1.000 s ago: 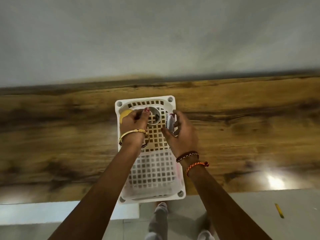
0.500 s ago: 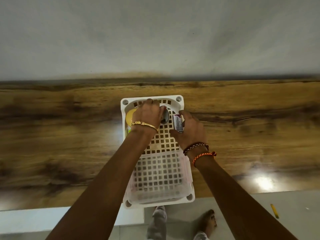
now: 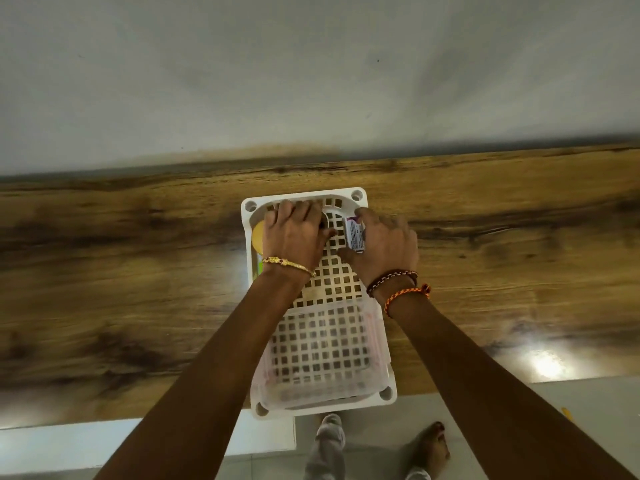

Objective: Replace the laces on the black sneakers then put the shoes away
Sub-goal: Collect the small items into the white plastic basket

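Note:
No black sneakers or laces are in view. A white lattice basket (image 3: 357,195) stands on a wooden table (image 3: 121,271). My left hand (image 3: 294,233) reaches palm down into the basket's far end and covers a round grey object (image 3: 325,221), of which only an edge shows. My right hand (image 3: 384,247) is beside it at the basket's right wall, holding a small white box with purple print (image 3: 354,233) upright between thumb and fingers.
A yellow round object (image 3: 258,237) lies in the basket's far left corner. A clear plastic tub (image 3: 322,351) fills the near half. The basket overhangs the table's front edge. Below are my feet (image 3: 429,448) on a tiled floor, with a wall behind the table.
My left hand has turned palm down and slid toward the basket's far wall over the round object. My right hand has kept the small box and shifted slightly forward.

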